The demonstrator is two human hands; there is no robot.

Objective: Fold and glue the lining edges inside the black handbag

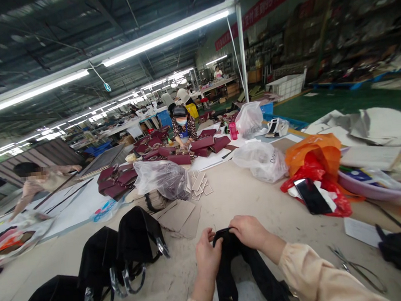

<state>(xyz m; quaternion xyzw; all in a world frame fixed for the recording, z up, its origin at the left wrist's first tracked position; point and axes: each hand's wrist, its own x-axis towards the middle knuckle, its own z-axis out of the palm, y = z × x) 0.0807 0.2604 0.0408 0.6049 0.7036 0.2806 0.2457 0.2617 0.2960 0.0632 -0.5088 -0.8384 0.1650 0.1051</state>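
A black fabric bag piece (228, 282) lies in front of me, with a light area showing in its middle opening. My left hand (208, 256) pinches its far edge from the left side, thumb toward me. My right hand (253, 233) grips the same edge just to the right, its fingers closed over the rim. The lower part of the bag runs out of the frame's bottom. To the left stand several black handbags (137, 234) with plastic-wrapped handles (115, 281). Scissors (346, 262) rest on the table, right of my right sleeve.
Grey-brown boards (180, 218) and a plastic bag (162, 175) lie beyond the handbags. A phone (313, 196) sits on a red bag (342, 207), beside a purple basin (378, 189). Co-workers are across the table (225, 190) and at left; maroon bag pieces (179, 152) are piled ahead.
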